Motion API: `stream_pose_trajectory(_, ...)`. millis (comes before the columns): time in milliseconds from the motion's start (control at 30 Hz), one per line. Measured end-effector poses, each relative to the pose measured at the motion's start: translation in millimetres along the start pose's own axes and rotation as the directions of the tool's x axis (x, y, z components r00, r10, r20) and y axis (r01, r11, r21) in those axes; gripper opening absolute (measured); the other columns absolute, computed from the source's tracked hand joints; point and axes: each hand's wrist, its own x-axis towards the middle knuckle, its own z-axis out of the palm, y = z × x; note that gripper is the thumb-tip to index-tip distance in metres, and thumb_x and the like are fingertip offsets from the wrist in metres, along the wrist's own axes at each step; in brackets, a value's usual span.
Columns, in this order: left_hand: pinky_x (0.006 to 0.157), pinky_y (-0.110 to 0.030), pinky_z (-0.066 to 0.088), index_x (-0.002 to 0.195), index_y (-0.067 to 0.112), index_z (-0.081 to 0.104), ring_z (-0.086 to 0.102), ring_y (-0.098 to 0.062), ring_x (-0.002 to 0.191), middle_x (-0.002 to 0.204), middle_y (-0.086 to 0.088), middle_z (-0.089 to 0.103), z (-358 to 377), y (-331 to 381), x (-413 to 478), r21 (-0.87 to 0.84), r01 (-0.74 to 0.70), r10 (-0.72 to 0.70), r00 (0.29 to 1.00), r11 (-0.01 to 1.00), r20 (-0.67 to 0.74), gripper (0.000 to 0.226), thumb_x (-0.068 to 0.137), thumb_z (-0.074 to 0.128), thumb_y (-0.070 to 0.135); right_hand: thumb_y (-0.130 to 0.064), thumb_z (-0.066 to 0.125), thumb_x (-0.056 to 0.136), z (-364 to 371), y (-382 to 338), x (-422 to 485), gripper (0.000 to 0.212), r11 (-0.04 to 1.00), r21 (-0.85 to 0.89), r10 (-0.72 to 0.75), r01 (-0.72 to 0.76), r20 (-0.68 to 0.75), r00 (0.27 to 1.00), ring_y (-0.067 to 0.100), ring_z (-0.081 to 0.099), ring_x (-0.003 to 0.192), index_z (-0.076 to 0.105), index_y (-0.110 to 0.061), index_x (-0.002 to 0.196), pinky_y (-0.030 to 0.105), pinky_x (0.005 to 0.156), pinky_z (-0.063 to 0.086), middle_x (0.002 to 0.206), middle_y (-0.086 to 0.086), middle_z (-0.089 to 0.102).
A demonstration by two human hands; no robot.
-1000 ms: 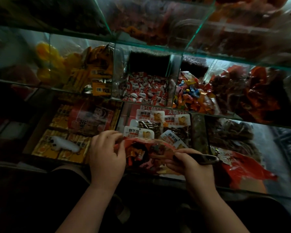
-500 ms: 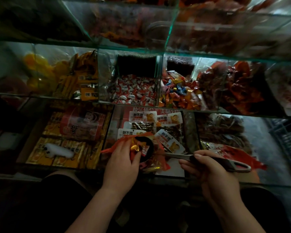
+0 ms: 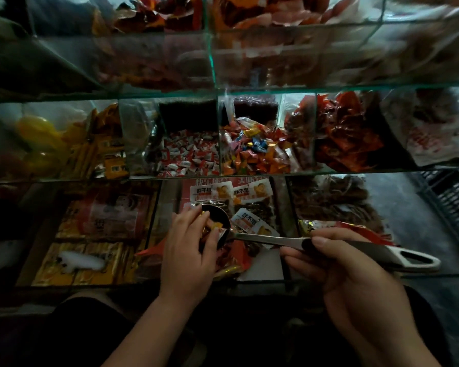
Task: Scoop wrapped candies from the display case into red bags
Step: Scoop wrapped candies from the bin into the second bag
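Glass shelf edge (image 3: 249, 176) blocks straight at 12 o'clock – candy bins behind it packed. Open counter (image 3: 421, 234) at 2 o'clock, basket (image 3: 453, 200) beyond.

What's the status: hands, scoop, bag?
Right hand gripping scoop handle. Left hand fingering candies in scoop bowl. Red bag under scoop. Nothing blocking.

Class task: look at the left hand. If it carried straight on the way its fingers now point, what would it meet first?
The left hand points forward into the scoop held by the right hand. It would likely meet the wrapped candies in the bowl first; its fingertips seem to be on them already, though depth is unclear.
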Motion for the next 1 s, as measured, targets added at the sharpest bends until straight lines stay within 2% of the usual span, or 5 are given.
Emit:
stream_pose_trajectory(233, 0.122, -0.037, 0.024, 0.147, 0.019, 0.051, 0.028, -0.011, 0.147, 0.155, 0.006, 0.043, 13, 35, 79, 0.010, -0.096, 0.095, 0.992, 0.995, 0.078, 0.053, 0.107, 0.037, 0.050, 0.005, 0.054, 0.091, 12, -31, 22, 0.042, 0.994, 0.059, -0.085, 0.091, -0.093, 0.992, 0.038, 0.079, 0.077, 0.074, -0.018, 0.063, 0.027, 0.059, 0.062, 0.068, 0.015, 0.074)
stream_pose_trajectory(633, 0.125, -0.030, -0.001, 0.164, 0.029, 0.013, -0.005, -0.004, 0.154, 0.171, 0.010, 0.007, 57, 47, 152, -0.019, -0.186, 0.186, 0.959, 0.982, 0.213, 0.068, 0.105, 0.035, 0.057, -0.004, 0.063, 0.095, 19, -50, 115, 0.007, 0.926, 0.288, -0.124, 0.245, -0.380, 0.917, 0.027, 0.080, 0.087, 0.067, -0.004, 0.090, 0.030, 0.072, 0.063, 0.081, 0.008, 0.079)
stream_pose_trajectory(733, 0.122, -0.025, -0.005, 0.164, 0.026, 0.012, -0.002, -0.007, 0.156, 0.171, 0.008, 0.007, 62, 42, 151, 0.048, -0.252, 0.235, 0.944, 0.966, 0.230, 0.068, 0.106, 0.033, 0.055, -0.011, 0.071, 0.093, 34, -43, 156, 0.006, 0.936, 0.010, -0.324, 0.352, -0.368, 0.872, 0.013, 0.079, 0.087, 0.074, -0.017, 0.092, 0.022, 0.070, 0.061, 0.090, 0.001, 0.080)
stream_pose_trajectory(900, 0.123, -0.027, -0.003, 0.164, 0.025, 0.013, 0.002, -0.011, 0.157, 0.171, 0.008, 0.008, 67, 40, 152, 0.058, -0.256, 0.240, 0.950, 0.965, 0.201, 0.067, 0.106, 0.031, 0.055, -0.009, 0.070, 0.095, 19, -22, 185, 0.018, 0.127, -0.744, -0.633, 0.656, 0.449, 0.631, 0.012, 0.067, 0.111, 0.073, -0.015, 0.111, 0.029, 0.097, 0.056, 0.119, 0.001, 0.069)
stream_pose_trajectory(1000, 0.123, -0.028, -0.002, 0.163, 0.026, 0.015, 0.004, -0.012, 0.157, 0.171, 0.008, 0.012, 70, 39, 151, 0.055, -0.262, 0.248, 0.952, 0.964, 0.181, 0.067, 0.106, 0.030, 0.057, -0.007, 0.070, 0.092, 8, -18, 167, 0.030, 0.039, -0.725, -0.556, 0.688, 0.557, 0.618, 0.014, 0.064, 0.119, 0.070, -0.015, 0.120, 0.031, 0.100, 0.055, 0.132, 0.004, 0.064)
